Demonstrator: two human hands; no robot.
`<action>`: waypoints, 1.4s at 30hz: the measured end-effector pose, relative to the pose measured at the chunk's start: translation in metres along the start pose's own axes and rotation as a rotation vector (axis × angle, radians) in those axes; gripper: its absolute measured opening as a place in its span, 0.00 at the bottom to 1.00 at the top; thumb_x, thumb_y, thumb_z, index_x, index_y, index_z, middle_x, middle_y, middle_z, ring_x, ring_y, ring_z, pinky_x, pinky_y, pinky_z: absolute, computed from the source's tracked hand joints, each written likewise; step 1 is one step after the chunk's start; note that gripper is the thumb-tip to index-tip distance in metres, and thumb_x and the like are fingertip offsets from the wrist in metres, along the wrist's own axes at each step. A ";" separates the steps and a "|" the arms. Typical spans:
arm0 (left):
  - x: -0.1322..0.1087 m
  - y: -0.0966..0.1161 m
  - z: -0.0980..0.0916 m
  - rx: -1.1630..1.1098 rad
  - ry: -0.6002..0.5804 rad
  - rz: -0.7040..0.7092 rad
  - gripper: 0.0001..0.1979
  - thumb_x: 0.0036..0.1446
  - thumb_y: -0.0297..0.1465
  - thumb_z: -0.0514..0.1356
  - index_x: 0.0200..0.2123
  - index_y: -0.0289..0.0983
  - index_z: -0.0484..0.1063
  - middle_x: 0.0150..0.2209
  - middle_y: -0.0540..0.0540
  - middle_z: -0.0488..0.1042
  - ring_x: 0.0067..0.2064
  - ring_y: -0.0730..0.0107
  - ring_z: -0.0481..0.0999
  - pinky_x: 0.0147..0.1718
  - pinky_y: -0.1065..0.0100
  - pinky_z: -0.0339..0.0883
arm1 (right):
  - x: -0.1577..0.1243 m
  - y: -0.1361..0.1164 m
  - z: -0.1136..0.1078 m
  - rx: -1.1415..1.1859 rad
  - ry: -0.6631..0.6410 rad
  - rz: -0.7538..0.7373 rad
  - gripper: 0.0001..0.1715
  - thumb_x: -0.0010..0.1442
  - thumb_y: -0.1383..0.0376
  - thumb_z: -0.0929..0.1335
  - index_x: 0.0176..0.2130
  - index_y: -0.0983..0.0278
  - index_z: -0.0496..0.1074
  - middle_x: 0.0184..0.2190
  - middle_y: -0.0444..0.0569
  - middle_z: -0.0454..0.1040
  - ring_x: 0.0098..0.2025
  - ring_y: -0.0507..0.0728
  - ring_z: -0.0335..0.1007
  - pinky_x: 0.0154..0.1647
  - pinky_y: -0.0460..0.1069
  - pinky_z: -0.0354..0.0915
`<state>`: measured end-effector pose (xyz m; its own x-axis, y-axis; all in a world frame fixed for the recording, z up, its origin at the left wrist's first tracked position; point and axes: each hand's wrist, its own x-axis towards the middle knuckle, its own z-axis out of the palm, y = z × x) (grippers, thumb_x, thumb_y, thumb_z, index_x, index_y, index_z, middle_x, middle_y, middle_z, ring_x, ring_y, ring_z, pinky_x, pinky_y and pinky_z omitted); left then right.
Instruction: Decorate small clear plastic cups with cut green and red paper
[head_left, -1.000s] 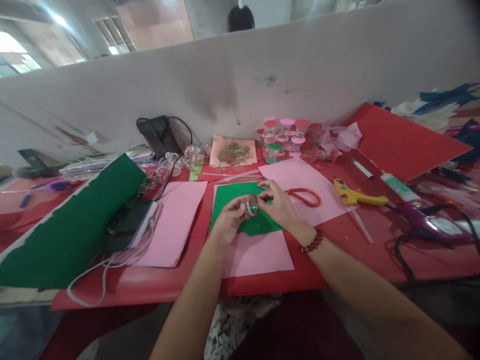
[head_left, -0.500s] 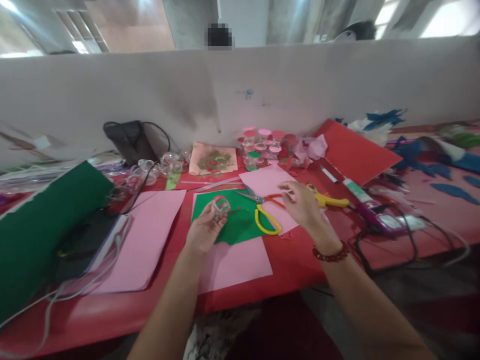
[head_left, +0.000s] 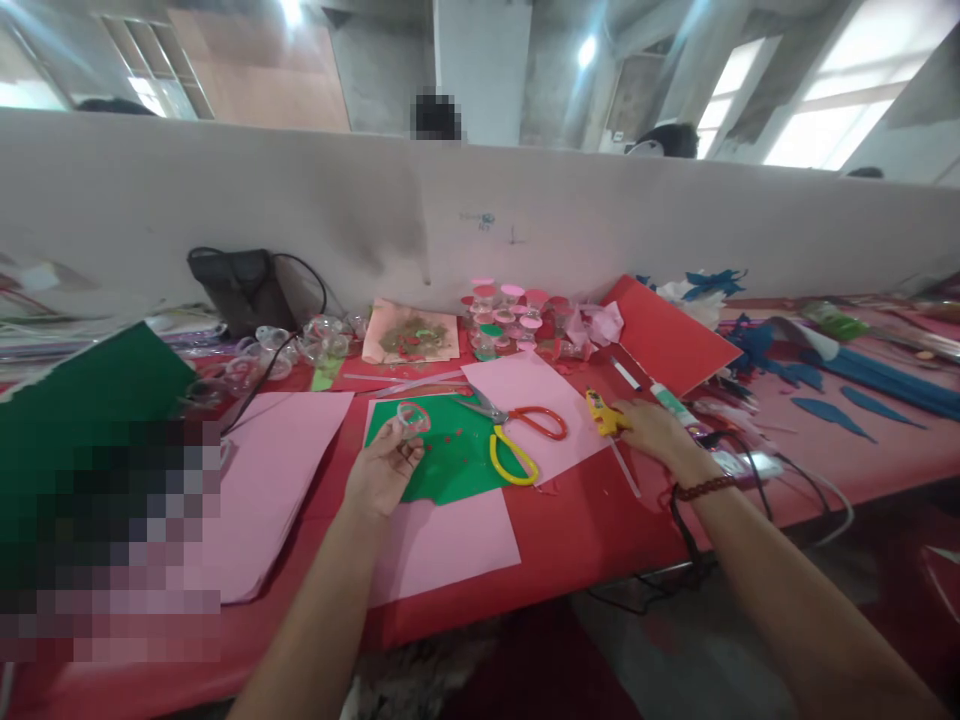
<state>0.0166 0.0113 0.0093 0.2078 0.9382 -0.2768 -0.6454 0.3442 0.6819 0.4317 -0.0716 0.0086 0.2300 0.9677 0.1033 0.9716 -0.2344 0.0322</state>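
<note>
A small clear plastic cup (head_left: 413, 418) with a red rim is pinched in the fingers of my left hand (head_left: 381, 472), above the left part of a green sheet (head_left: 439, 478). My right hand (head_left: 660, 435) is closed around the handle of a yellow glue gun (head_left: 602, 412), whose nozzle points away from me. Between the hands lie open scissors (head_left: 538, 419) with one red and one yellow handle loop, blades over the green sheet. Small red scraps are scattered on that sheet. Pink paper (head_left: 457, 550) shows beneath it.
Several small clear cups with pink, red and green discs (head_left: 511, 318) stand at the back. A glue bottle (head_left: 671, 403) and a marker (head_left: 625, 374) lie near my right hand, with black cords below. Left are pink sheets (head_left: 289, 480) and a green board (head_left: 90, 430). A white partition (head_left: 315, 200) closes the rear.
My right hand has moved right and down from above the scissors and taken hold of the glue gun. The cup stays in my left hand. The camera view has tilted up.
</note>
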 end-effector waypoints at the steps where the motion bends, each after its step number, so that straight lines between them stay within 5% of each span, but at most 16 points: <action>1: 0.001 0.000 -0.001 -0.012 -0.001 0.002 0.06 0.59 0.24 0.58 0.40 0.34 0.72 0.28 0.47 0.75 0.25 0.75 0.75 0.25 0.75 0.72 | 0.000 0.002 -0.003 0.008 0.009 0.002 0.23 0.54 0.71 0.68 0.51 0.65 0.72 0.44 0.58 0.77 0.45 0.60 0.74 0.42 0.48 0.62; 5: 0.003 -0.001 -0.001 -0.054 0.007 0.014 0.09 0.57 0.20 0.58 0.40 0.34 0.72 0.28 0.49 0.75 0.25 0.77 0.75 0.27 0.76 0.73 | -0.003 -0.005 -0.023 0.279 0.152 0.175 0.15 0.57 0.62 0.68 0.44 0.63 0.73 0.36 0.54 0.76 0.35 0.59 0.72 0.33 0.49 0.61; 8: 0.004 -0.002 -0.001 -0.073 0.012 0.024 0.09 0.56 0.19 0.57 0.40 0.33 0.73 0.29 0.48 0.76 0.26 0.77 0.76 0.28 0.76 0.73 | -0.004 -0.035 -0.046 0.912 0.257 0.286 0.16 0.54 0.54 0.70 0.38 0.63 0.70 0.26 0.45 0.70 0.25 0.53 0.64 0.26 0.48 0.60; 11: 0.004 -0.003 -0.001 -0.086 -0.004 0.032 0.09 0.56 0.19 0.59 0.39 0.35 0.72 0.28 0.49 0.75 0.26 0.76 0.76 0.28 0.75 0.73 | -0.003 -0.084 -0.069 1.550 0.047 0.156 0.24 0.48 0.49 0.74 0.35 0.62 0.67 0.24 0.40 0.66 0.21 0.48 0.58 0.24 0.46 0.60; 13: 0.003 -0.004 -0.003 -0.102 -0.007 0.025 0.08 0.58 0.21 0.59 0.40 0.37 0.71 0.27 0.50 0.75 0.26 0.75 0.76 0.28 0.74 0.73 | 0.000 -0.119 -0.076 1.684 -0.153 0.015 0.27 0.48 0.47 0.75 0.38 0.62 0.68 0.28 0.43 0.70 0.22 0.48 0.63 0.23 0.46 0.59; 17: 0.006 -0.005 -0.007 -0.117 0.025 -0.020 0.05 0.62 0.31 0.59 0.40 0.36 0.71 0.23 0.50 0.73 0.24 0.74 0.75 0.26 0.74 0.71 | 0.007 -0.182 -0.061 1.577 -0.362 -0.275 0.33 0.49 0.39 0.71 0.37 0.65 0.70 0.20 0.44 0.70 0.21 0.50 0.62 0.23 0.47 0.57; 21: 0.011 -0.006 -0.009 -0.162 0.088 -0.009 0.07 0.63 0.30 0.58 0.42 0.33 0.72 0.28 0.45 0.77 0.25 0.75 0.75 0.26 0.75 0.71 | 0.004 -0.217 -0.030 1.615 -0.425 -0.343 0.34 0.53 0.37 0.68 0.35 0.65 0.69 0.18 0.41 0.65 0.19 0.48 0.57 0.21 0.46 0.53; 28: 0.010 -0.011 -0.012 -0.118 -0.040 -0.037 0.09 0.58 0.26 0.61 0.43 0.32 0.74 0.30 0.45 0.77 0.27 0.74 0.75 0.30 0.72 0.73 | -0.010 -0.214 -0.016 1.646 -0.466 -0.342 0.34 0.52 0.37 0.68 0.37 0.63 0.68 0.23 0.44 0.70 0.24 0.51 0.66 0.25 0.47 0.63; 34: 0.009 -0.014 -0.015 -0.068 -0.081 -0.023 0.12 0.55 0.25 0.63 0.45 0.33 0.74 0.33 0.46 0.77 0.27 0.76 0.74 0.29 0.73 0.71 | -0.009 -0.219 -0.010 1.671 -0.404 -0.291 0.34 0.49 0.36 0.70 0.32 0.63 0.67 0.25 0.43 0.68 0.17 0.45 0.54 0.16 0.45 0.53; 42: 0.007 -0.012 -0.014 -0.038 -0.121 -0.027 0.19 0.56 0.25 0.62 0.52 0.35 0.72 0.36 0.46 0.79 0.30 0.75 0.76 0.28 0.75 0.71 | -0.011 -0.223 0.006 1.485 -0.396 -0.305 0.31 0.52 0.38 0.68 0.30 0.63 0.66 0.19 0.41 0.65 0.17 0.47 0.54 0.17 0.45 0.52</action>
<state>0.0158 0.0128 -0.0100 0.3115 0.9269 -0.2093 -0.6649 0.3699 0.6488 0.2126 -0.0292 -0.0058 -0.2107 0.9775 0.0102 0.1110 0.0343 -0.9932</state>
